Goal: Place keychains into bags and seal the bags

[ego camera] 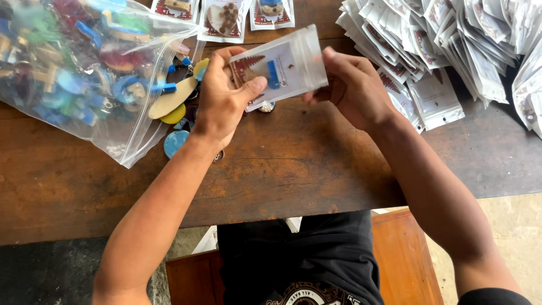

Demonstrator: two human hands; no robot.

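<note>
Together, both sets of fingers [257, 86] are closed on a small clear pouch [285, 66] held just above the wooden counter [293, 164]: the left hand [223, 93] pinches its left side with the thumb laid across the front, while the right hand [353, 85] grips its right edge from behind. Inside the pouch sits a printed card with a red tree shape and a small blue piece [273, 74] against it (what kind of piece cannot be told).

Just under the left hand, loose flat pieces lie on the counter, among them a pale oval piece [171, 98], a yellow one [174, 115] and a round blue disc [175, 142].

Farther left, a large clear zip bag [84, 68] lies on its side, stuffed with colourful pieces in blue, green, red and tan, its mouth opening toward the hands.

At the far edge, three filled pouches [226, 17] lie in a row.

To the far right, a heap of empty white pouches [451, 45] spreads across the counter, a few sliding down near the right wrist.

Near the camera, the person's dark shirt [305, 254] and a reddish wooden bench [403, 254] show below the counter edge.
</note>
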